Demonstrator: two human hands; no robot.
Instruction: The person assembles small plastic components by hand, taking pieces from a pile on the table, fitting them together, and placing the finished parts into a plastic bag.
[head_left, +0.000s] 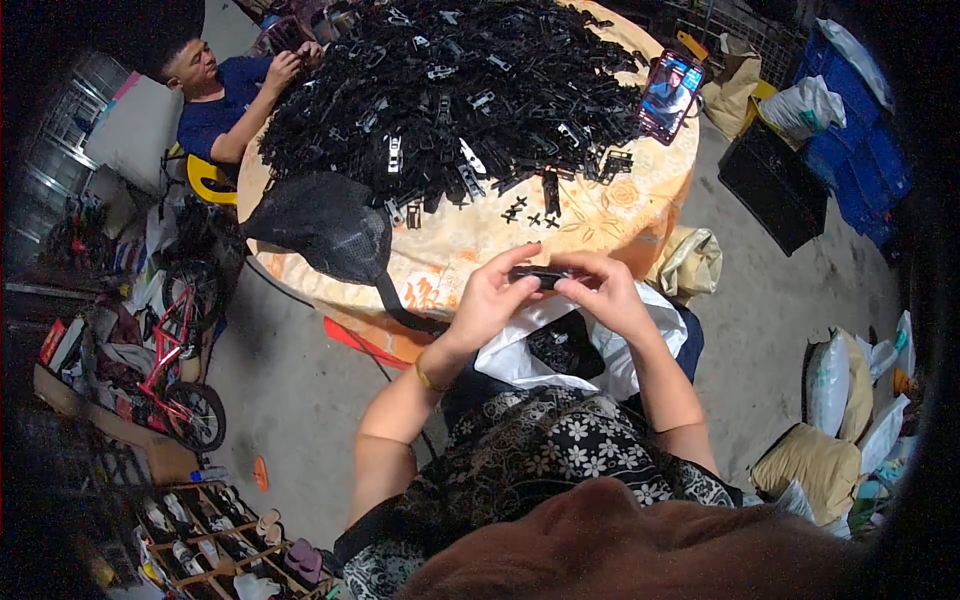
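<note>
Just past the table's near edge, my left hand (494, 298) and my right hand (606, 295) pinch a small dark, elongated plastic part (543, 274) between thumbs and fingertips. Its exact kind is too small to tell. Beneath them, an open white sack (622, 372) rests at my lap with black pieces (566, 345) inside it. Several small black cross-shaped pieces (516, 209) lie on the cloth beyond my fingers. A large heap of black plastic parts (420, 100), with some grey and white ones among them, covers much of the table.
The round table wears an orange patterned cloth (440, 270). On it are a black mesh bag (325, 232) and a lit phone (669, 95). Across at the left, a person (225, 110) handles something small. A red bicycle (165, 360) and a shoe rack (205, 540) stand left; sacks (808, 465) lie right.
</note>
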